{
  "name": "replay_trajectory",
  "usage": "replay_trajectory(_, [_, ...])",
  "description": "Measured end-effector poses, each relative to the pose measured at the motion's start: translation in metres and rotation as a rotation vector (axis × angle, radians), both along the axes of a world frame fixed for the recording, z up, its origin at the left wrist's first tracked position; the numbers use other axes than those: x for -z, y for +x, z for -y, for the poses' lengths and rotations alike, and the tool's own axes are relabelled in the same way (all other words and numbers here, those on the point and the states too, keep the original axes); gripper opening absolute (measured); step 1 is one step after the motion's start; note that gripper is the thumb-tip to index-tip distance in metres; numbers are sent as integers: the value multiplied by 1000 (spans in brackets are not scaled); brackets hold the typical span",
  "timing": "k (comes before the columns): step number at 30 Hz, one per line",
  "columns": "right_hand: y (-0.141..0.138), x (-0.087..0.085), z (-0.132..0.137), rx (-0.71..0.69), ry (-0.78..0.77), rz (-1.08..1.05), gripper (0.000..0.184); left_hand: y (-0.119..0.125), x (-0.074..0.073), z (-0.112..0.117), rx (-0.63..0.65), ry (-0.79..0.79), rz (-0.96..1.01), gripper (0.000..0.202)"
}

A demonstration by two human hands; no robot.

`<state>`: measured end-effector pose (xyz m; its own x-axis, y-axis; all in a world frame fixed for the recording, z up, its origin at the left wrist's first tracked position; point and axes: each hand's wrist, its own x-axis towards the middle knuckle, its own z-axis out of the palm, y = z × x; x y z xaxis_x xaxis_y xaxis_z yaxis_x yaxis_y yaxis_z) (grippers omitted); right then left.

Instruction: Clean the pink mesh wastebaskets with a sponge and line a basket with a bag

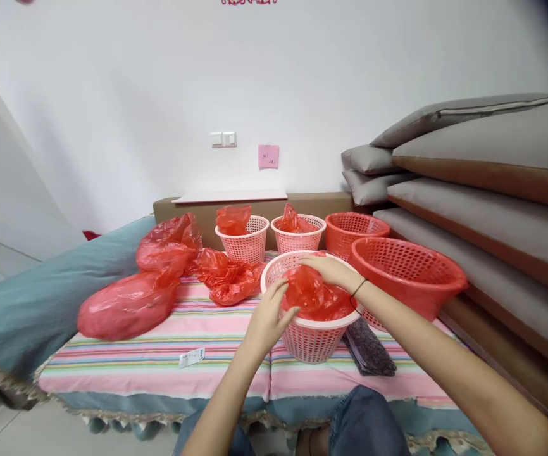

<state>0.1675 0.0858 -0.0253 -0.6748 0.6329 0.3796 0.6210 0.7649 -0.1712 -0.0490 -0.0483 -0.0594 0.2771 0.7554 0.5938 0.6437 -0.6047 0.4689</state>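
A pink plastic basket [309, 342] stands on the striped cloth in front of me, with a crumpled red plastic bag [312, 296] inside it. My left hand [267, 316] rests at the basket's near-left rim, its fingers closed on the bag's edge. My right hand [331, 269] lies over the far rim, palm down, fingers pressing the bag into the basket. A thin dark band circles my right wrist.
Two pink baskets [244, 239] [299, 234] with red bags and two empty red baskets [354, 232] [409, 273] stand behind. Loose and stuffed red bags [129, 304] lie at left. A dark cloth [369, 348] and a small white label [192, 357] lie on the striped cloth [169, 361]. Grey cushions [492, 190] are stacked right.
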Motion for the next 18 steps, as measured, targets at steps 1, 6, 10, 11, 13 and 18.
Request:
replay_trajectory(1, [-2, -2, -5, 7, -4, 11, 48, -2, -5, -3, -4, 50, 16, 41])
replay_trajectory(6, [18, -28, -11, 124, 76, -19, 23, -22, -30, -18, -41, 136, 203, 29])
replay_trajectory(10, [42, -58, -5, 136, 179, -161, 27, -33, -57, -34, -22, 118, 319, 33])
replay_trajectory(11, [45, -65, -4, 130, 201, -201, 28, -32, -66, -40, -5, 97, 371, 34])
replay_trajectory(13, [45, -78, 0, 116, 243, -275, 31, -26, -85, -51, 73, -26, 562, 35])
replay_trajectory(18, [29, -102, -1, 97, 335, -407, 30, 0, -132, -83, 286, -354, 889, 46])
